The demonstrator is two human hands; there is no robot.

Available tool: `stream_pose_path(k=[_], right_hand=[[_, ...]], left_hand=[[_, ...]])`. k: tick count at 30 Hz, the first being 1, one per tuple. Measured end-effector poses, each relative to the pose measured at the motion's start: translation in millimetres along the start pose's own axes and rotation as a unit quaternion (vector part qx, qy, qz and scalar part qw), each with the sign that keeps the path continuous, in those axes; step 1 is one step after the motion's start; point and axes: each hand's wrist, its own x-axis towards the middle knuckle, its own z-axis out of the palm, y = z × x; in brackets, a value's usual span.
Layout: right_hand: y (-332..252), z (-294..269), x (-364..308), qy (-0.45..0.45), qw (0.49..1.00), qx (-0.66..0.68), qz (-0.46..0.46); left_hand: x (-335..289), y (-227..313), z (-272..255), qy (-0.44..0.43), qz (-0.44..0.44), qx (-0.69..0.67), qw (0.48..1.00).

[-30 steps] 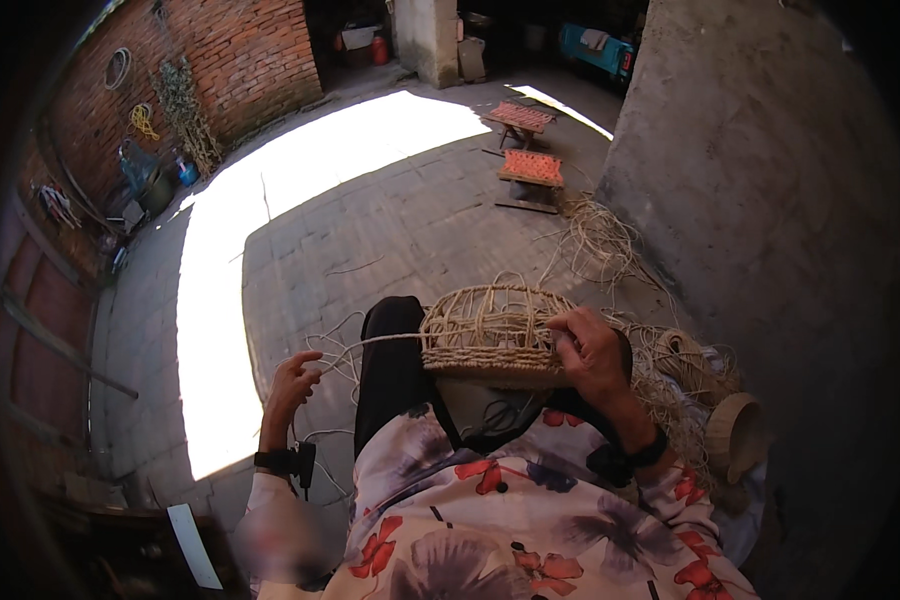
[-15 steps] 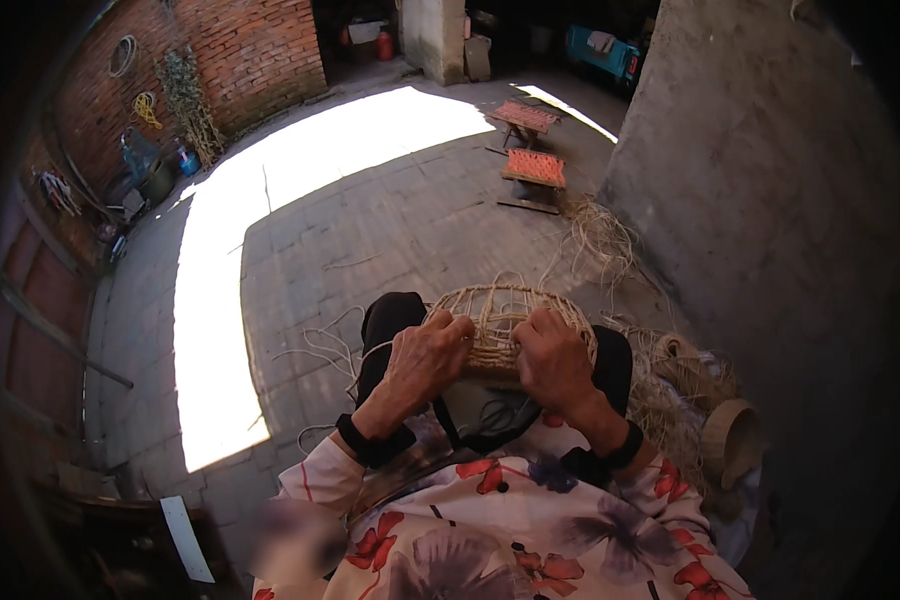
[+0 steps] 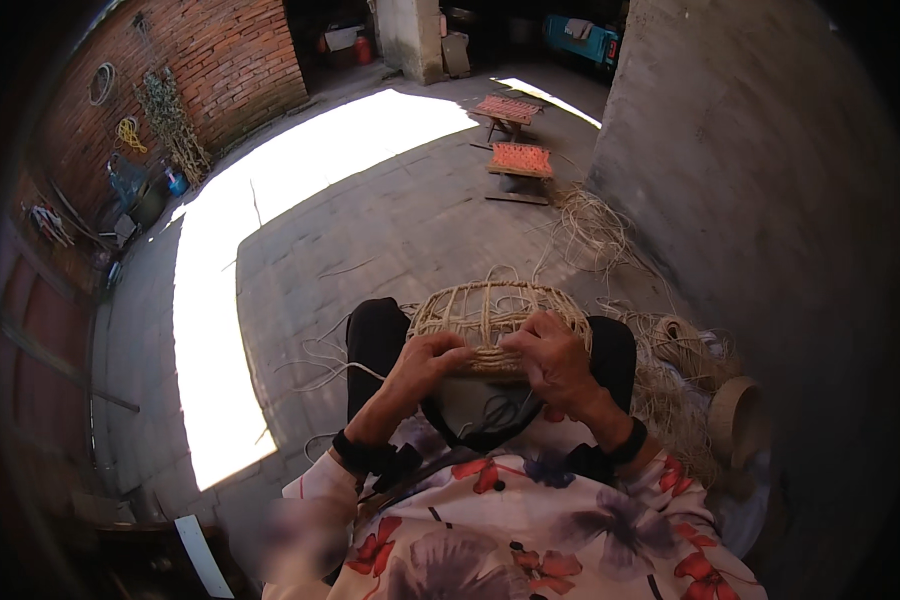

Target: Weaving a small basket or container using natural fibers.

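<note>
On my lap rests a half-open woven basket (image 3: 487, 300) of tan cord, with widely spaced upright strands and tightly packed rows along the side nearest me. My left hand (image 3: 422, 368) is closed on the left part of these rows, its fingers drawn together. At their right part, my right hand (image 3: 555, 365) pinches the weave between thumb and bent fingers. A loose pale cord (image 3: 330, 372) trails leftward past my left hand. Below the basket, dark-handled scissors (image 3: 500, 408) lie in my lap, partly in shade. The fingertips' exact hold on single strands is hidden.
Tangled cord (image 3: 592, 230) lies on the floor ahead to the right. More fibre, a cord roll (image 3: 675, 338) and a round tan basket-like piece (image 3: 735, 420) sit by my right side. Two red-topped stools (image 3: 520, 160) stand farther off, near a grey wall (image 3: 750, 180).
My left hand has shifted down and left, its fingers straighter. My right hand has moved slightly left along the weave. More of the basket's top shows, and the whole view has shifted slightly.
</note>
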Motion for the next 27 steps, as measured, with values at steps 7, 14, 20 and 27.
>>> stream_pose_path(k=[7,14,20,27], right_hand=[[38.9,-18.1,-48.6,0.029,0.993,0.104,0.054],[63.2,-20.6,-80.7,0.069,0.979,0.109,0.159],[72.1,-3.9,-88.2,0.081,0.986,0.054,0.133],[43.7,-13.8,-65.0,0.110,0.988,0.076,0.074]], left_hand=[[7.5,2.2,37.9,-0.060,0.050,0.115,0.990],[-3.6,25.0,49.6,0.090,0.137,0.254,0.953],[-1.5,37.4,44.3,0.045,0.136,0.320,0.937],[3.6,31.4,30.5,0.014,0.121,0.284,0.951]])
